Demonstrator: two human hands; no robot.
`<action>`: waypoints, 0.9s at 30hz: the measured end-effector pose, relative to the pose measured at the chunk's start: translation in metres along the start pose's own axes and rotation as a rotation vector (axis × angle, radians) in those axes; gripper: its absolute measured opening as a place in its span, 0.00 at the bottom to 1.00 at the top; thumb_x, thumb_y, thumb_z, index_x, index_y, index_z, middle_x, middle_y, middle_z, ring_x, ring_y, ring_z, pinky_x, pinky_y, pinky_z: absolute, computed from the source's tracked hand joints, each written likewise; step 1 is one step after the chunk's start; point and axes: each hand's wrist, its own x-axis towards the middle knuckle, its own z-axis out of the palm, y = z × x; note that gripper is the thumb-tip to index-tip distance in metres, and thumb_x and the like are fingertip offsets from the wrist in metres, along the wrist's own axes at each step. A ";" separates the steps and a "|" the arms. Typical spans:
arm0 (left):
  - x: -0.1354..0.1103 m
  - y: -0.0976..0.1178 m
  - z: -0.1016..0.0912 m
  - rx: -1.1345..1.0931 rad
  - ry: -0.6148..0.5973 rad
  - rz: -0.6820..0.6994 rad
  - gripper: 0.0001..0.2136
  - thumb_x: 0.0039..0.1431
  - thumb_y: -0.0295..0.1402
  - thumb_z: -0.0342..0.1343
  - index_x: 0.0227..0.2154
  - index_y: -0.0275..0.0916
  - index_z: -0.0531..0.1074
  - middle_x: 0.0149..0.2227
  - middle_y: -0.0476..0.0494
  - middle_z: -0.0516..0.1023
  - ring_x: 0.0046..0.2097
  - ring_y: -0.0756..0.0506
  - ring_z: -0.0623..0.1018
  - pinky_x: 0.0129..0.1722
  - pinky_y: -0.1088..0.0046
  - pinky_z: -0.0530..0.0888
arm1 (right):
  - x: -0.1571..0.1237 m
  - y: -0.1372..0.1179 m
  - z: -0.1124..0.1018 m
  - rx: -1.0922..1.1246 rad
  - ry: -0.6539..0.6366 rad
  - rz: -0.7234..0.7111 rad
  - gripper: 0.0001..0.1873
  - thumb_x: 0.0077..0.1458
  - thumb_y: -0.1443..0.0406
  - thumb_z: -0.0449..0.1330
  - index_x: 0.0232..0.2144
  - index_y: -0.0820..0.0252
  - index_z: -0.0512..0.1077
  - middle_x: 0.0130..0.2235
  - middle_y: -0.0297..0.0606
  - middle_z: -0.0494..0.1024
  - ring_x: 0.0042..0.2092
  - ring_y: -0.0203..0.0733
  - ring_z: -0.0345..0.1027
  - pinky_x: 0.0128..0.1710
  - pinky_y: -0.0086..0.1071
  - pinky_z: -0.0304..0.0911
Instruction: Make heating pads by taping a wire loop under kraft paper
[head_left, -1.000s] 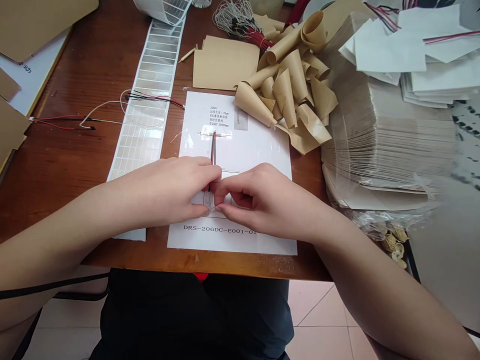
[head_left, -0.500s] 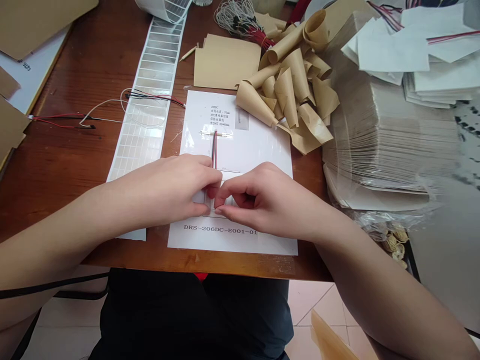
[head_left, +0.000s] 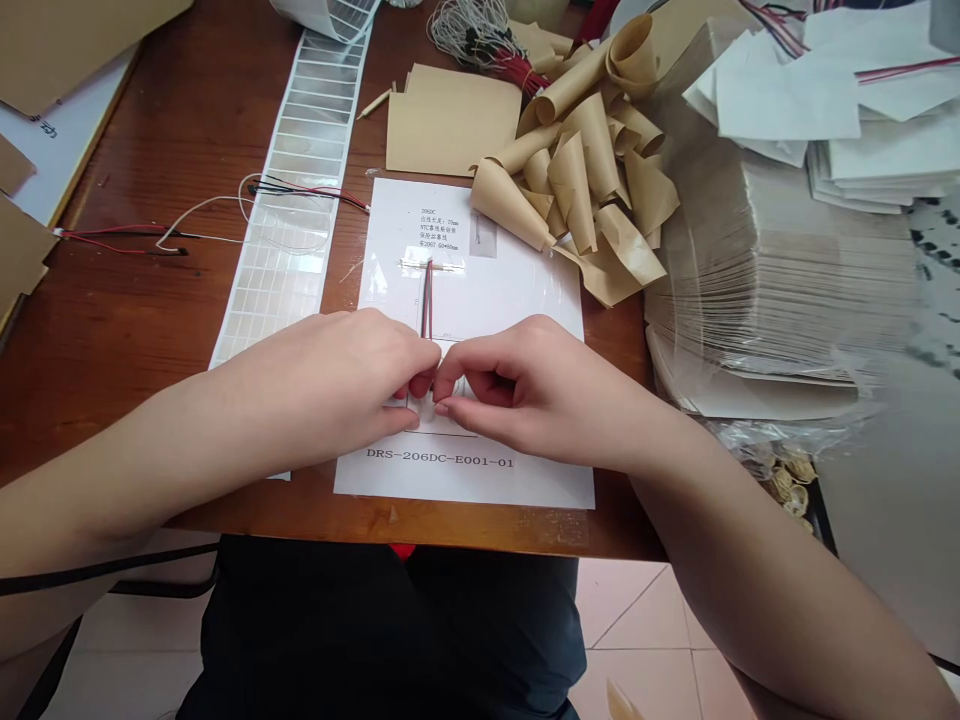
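Observation:
A white printed sheet (head_left: 525,310) lies on the table under both hands. Red and black wires (head_left: 427,300) run down it from a small connector (head_left: 430,265) near its upper part. My left hand (head_left: 367,365) rests over the lower ends of these wires, fingers curled and thumb apart below them; its grip is partly hidden. Just beside it, my right hand (head_left: 517,385) has thumb and forefinger pinched together over the drawn outline. What lies between these fingertips is too small to make out.
Left of the sheet lies a strip of labels (head_left: 292,200), crossed by loose wire leads (head_left: 307,188). Brown card (head_left: 454,120), curled brown paper pieces (head_left: 585,180) and a bundle of wires (head_left: 480,40) are behind. At right stands a tall stack of paper (head_left: 780,290).
The right fingertips have shifted slightly up and away from me. My left hand stays almost in place, and the view has moved a little.

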 end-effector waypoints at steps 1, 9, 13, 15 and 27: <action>0.000 0.000 0.000 -0.009 -0.012 -0.018 0.02 0.57 0.34 0.61 0.32 0.43 0.75 0.31 0.49 0.78 0.30 0.46 0.74 0.27 0.71 0.63 | 0.000 0.001 0.000 -0.001 0.000 0.001 0.05 0.54 0.72 0.61 0.28 0.60 0.76 0.19 0.23 0.63 0.22 0.28 0.54 0.26 0.27 0.51; -0.003 0.001 0.000 -0.125 -0.090 -0.066 0.04 0.59 0.31 0.57 0.28 0.43 0.74 0.25 0.52 0.76 0.24 0.49 0.73 0.23 0.74 0.64 | 0.001 0.002 -0.001 -0.045 -0.020 -0.077 0.06 0.54 0.74 0.60 0.30 0.61 0.76 0.22 0.25 0.65 0.25 0.30 0.56 0.29 0.28 0.53; -0.007 0.000 -0.001 -0.172 -0.092 -0.074 0.05 0.59 0.32 0.56 0.29 0.43 0.74 0.26 0.52 0.77 0.24 0.50 0.73 0.24 0.74 0.65 | 0.001 0.001 -0.001 -0.079 -0.016 -0.107 0.05 0.54 0.73 0.60 0.30 0.62 0.76 0.24 0.27 0.69 0.27 0.31 0.58 0.32 0.29 0.54; -0.010 -0.001 0.000 -0.198 -0.070 -0.065 0.05 0.60 0.34 0.54 0.31 0.43 0.75 0.28 0.52 0.78 0.27 0.49 0.74 0.26 0.74 0.66 | 0.001 0.001 -0.001 -0.088 -0.012 -0.099 0.05 0.54 0.73 0.61 0.30 0.62 0.76 0.24 0.27 0.68 0.27 0.31 0.58 0.32 0.29 0.54; -0.025 -0.003 0.029 -0.241 0.248 -0.005 0.06 0.65 0.36 0.54 0.38 0.40 0.72 0.32 0.51 0.76 0.33 0.50 0.75 0.34 0.74 0.67 | 0.001 0.001 0.003 -0.063 0.009 -0.074 0.04 0.54 0.72 0.62 0.29 0.61 0.76 0.22 0.26 0.67 0.25 0.30 0.56 0.30 0.28 0.53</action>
